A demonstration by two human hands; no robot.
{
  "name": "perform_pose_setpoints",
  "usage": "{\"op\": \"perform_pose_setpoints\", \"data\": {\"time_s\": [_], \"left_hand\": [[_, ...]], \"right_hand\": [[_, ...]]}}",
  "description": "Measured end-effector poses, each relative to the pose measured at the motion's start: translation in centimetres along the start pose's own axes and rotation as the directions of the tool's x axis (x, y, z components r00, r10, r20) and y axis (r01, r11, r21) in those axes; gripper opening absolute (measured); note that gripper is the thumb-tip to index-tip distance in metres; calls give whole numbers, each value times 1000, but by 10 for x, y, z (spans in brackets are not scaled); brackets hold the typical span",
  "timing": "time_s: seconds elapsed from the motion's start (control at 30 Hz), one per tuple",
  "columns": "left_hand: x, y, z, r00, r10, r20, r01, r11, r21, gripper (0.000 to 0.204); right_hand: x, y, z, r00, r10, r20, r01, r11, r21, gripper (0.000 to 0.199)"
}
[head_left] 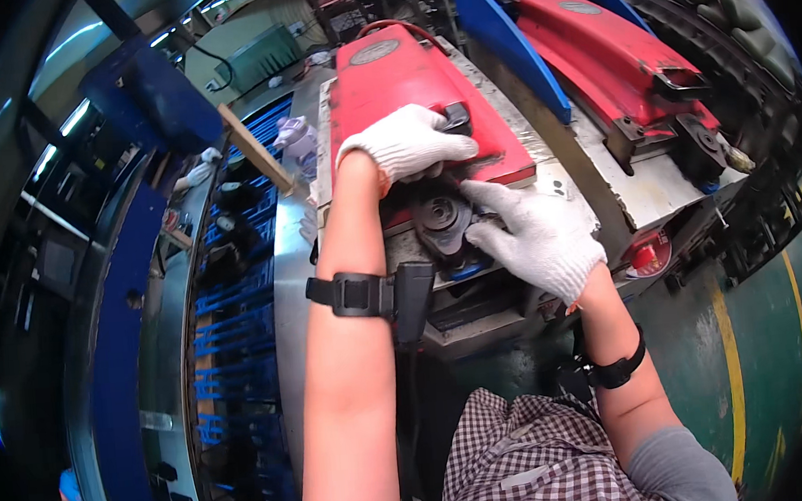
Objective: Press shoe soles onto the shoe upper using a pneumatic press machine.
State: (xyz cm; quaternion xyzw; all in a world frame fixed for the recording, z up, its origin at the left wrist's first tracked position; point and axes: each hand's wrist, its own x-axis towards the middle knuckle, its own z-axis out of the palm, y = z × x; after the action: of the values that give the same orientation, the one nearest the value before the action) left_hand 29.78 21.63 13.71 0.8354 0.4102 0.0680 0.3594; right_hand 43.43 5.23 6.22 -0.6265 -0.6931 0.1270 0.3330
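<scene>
My left hand (pixel 409 142), in a white knit glove, lies over the lower part of a red machine cover (pixel 406 76). Its fingers curl beside a black block-like piece (pixel 457 119); what they grip, if anything, is hidden beneath the glove. Below it, at the machine's near end, sits a dark part with a round raised ring (pixel 440 213). My right hand (pixel 541 235), gloved too, is at that part's right side. Its thumb and forefinger are apart, their tips close to the part; I cannot tell whether they touch it.
A second red-covered machine (pixel 602 56) stands to the right, with a blue panel (pixel 516 34) beside it. On the left are blue racks (pixel 238 334), a metal ledge and a purplish bottle (pixel 295 141). Yellow lines (pixel 731 375) cross the green floor at right.
</scene>
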Motion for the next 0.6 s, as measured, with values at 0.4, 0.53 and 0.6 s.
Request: {"op": "perform_pose_setpoints", "data": {"time_s": [0.4, 0.53, 0.6], "left_hand": [[-2, -12, -10, 999, -44, 3, 44, 999, -6, 37], [1, -13, -10, 998, -53, 18, 53, 999, 14, 37], [1, -12, -8, 999, -35, 14, 35, 999, 13, 38]], "right_hand": [[6, 5, 18, 995, -74, -63, 74, 997, -4, 50], [7, 5, 16, 998, -52, -35, 51, 999, -14, 50], [6, 6, 15, 997, -60, -49, 60, 998, -16, 50]]}}
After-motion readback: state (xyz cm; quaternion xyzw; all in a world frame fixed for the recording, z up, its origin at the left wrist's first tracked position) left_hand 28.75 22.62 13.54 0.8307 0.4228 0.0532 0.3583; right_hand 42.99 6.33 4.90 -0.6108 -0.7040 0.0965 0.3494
